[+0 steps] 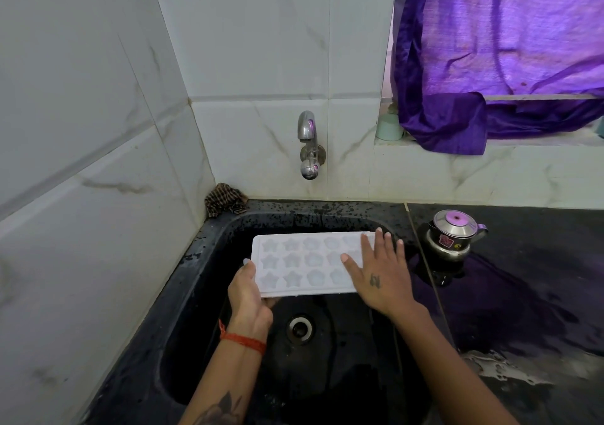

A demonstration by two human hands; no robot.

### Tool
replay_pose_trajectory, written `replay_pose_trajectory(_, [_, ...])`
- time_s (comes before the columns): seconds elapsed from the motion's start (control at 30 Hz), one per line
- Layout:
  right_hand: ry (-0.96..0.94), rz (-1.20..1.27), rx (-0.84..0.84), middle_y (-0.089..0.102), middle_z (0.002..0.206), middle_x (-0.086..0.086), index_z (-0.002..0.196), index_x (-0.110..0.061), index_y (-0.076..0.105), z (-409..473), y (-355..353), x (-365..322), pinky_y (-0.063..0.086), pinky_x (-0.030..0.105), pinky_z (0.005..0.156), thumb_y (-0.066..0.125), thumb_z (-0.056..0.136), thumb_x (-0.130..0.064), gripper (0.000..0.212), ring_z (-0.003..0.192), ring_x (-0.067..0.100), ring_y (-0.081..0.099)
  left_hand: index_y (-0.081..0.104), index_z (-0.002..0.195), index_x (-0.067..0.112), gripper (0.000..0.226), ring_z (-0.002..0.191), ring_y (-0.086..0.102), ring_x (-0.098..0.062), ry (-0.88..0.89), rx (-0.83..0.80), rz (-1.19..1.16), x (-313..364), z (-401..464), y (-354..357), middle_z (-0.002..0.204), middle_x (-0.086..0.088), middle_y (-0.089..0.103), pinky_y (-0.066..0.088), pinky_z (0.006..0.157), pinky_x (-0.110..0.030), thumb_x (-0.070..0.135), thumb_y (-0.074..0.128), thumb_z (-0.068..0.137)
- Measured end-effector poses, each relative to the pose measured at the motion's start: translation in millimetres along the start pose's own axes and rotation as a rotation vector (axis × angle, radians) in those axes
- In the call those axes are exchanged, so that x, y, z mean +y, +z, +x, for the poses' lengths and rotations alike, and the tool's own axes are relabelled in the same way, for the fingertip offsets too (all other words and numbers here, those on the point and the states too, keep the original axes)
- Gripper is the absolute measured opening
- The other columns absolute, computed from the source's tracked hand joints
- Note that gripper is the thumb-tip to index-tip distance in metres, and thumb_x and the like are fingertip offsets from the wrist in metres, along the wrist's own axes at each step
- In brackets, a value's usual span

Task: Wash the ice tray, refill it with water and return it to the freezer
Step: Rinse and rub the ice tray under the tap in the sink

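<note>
A white ice tray (300, 263) with star and flower shaped cells is held level over the black sink (202, 261). My left hand (248, 294) grips its near left corner, thumb on top and fingers underneath. My right hand (379, 271) lies flat on the tray's right end with straight, spread fingers. The steel tap (309, 145) juts from the tiled wall above the tray, and no water is running from it. The drain (299, 328) shows below the tray.
A small steel kettle (452, 233) with a purple lid knob stands on the wet black counter at the right. A checked cloth (224, 199) is bunched in the back left corner. A purple curtain (496, 65) hangs over the sill, beside a pale green cup (389, 127).
</note>
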State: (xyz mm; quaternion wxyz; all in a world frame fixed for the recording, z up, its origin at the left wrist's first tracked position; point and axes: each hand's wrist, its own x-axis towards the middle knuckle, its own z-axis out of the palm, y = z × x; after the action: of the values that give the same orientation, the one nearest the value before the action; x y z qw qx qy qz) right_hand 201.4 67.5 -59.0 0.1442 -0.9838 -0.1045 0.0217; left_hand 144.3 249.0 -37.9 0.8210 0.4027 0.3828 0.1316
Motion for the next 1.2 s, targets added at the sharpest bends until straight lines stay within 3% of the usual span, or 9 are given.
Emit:
replay_pose_trajectory(0.23, [-0.181,0.034,-0.098,-0.019,0.156,0.017,0.151,-0.018,-0.003,0.5,9.9,-53.1,-0.017,0.038,0.116,0.013,0.095,-0.059,0.071,0.144,0.027,-0.021,0.057,0.085,0.013,0.023,0.068,0.060,-0.022,0.023,0.006,-0.024,-0.2,-2.8,1.2,0.077,-0.006,0.062,0.053,0.053,-0.035,0.023,0.044,0.100])
replay_pose_trajectory(0.33, [-0.303,0.033,-0.129,-0.018,0.157,0.014,0.151,-0.015,-0.004,-0.7,16.5,-77.4,-0.017,0.036,0.116,0.010,0.093,-0.060,0.074,0.144,0.025,-0.021,0.056,0.082,0.013,0.024,0.067,0.058,-0.020,0.019,-0.008,-0.047,-0.7,-5.6,2.2,0.077,-0.007,0.061,0.049,0.060,-0.035,0.019,0.043,0.100])
replay_pose_trajectory(0.4, [-0.401,0.040,-0.128,-0.015,0.158,0.012,0.152,-0.023,0.000,-1.8,19.8,-89.5,-0.016,0.035,0.115,0.002,0.087,-0.064,0.076,0.145,0.024,-0.019,0.056,0.080,0.012,0.024,0.067,0.057,-0.020,0.026,-0.016,-0.068,-1.3,-4.8,1.9,0.078,-0.008,0.061,0.047,0.062,-0.034,0.016,0.043,0.100])
replay_pose_trajectory(0.47, [-0.483,0.041,-0.133,-0.011,0.159,0.008,0.152,-0.027,0.005,-2.4,22.2,-97.0,-0.015,0.036,0.116,0.008,0.095,-0.057,0.064,0.146,0.024,-0.016,0.058,0.081,0.011,0.024,0.068,0.057,-0.020,0.042,-0.014,-0.070,-1.8,-2.9,0.5,0.080,-0.009,0.060,0.047,0.062,-0.033,0.015,0.043,0.099])
replay_pose_trajectory(0.67, [-0.662,0.057,-0.114,0.005,0.160,0.003,0.152,-0.020,0.013,-8.2,24.4,-97.1,-0.009,0.033,0.118,0.021,0.103,-0.033,0.051,0.148,0.021,-0.006,0.059,0.080,0.009,0.024,0.054,0.064,-0.016,0.034,-0.004,-0.059,-0.2,1.5,-4.9,0.077,-0.007,0.061,0.048,0.056,-0.029,0.016,0.045,0.098])
replay_pose_trajectory(0.8, [-0.751,0.076,-0.097,0.017,0.158,0.002,0.150,-0.019,0.023,-12.8,28.2,-87.4,-0.004,0.030,0.119,0.003,0.090,-0.043,0.068,0.148,0.020,0.003,0.058,0.079,0.008,0.023,0.067,0.057,-0.018,0.038,0.010,-0.076,1.1,7.5,-6.8,0.079,-0.008,0.060,0.047,0.061,-0.028,0.014,0.045,0.098])
replay_pose_trajectory(0.93, [-0.759,0.073,-0.077,0.017,0.158,-0.001,0.149,-0.021,0.026,-18.0,29.0,-71.8,-0.007,0.027,0.117,0.008,0.093,-0.045,0.063,0.148,0.019,0.005,0.057,0.079,0.009,0.024,0.067,0.057,-0.019,0.011,0.010,-0.069,-1.2,7.7,-4.9,0.078,-0.008,0.060,0.047,0.060,-0.032,0.014,0.044,0.099])
replay_pose_trajectory(1.07, [-0.667,0.078,-0.072,0.008,0.159,-0.009,0.151,-0.027,0.015,-24.4,25.3,-53.4,-0.014,0.024,0.115,-0.007,0.084,-0.057,0.077,0.146,0.009,-0.006,0.058,0.081,0.013,0.024,0.070,0.059,-0.022,0.003,0.014,-0.034,-1.6,8.5,-4.0,0.079,-0.007,0.063,0.050,0.066,-0.038,0.021,0.045,0.099])
replay_pose_trajectory(1.2, [-0.542,0.080,-0.064,0.000,0.158,-0.014,0.150,-0.034,0.007,-22.1,23.5,-30.0,-0.015,0.025,0.116,-0.008,0.084,-0.059,0.072,0.144,0.004,-0.013,0.057,0.082,0.013,0.024,0.072,0.060,-0.024,0.012,0.014,-0.011,0.5,8.7,-2.4,0.080,-0.008,0.063,0.051,0.070,-0.042,0.023,0.044,0.100])
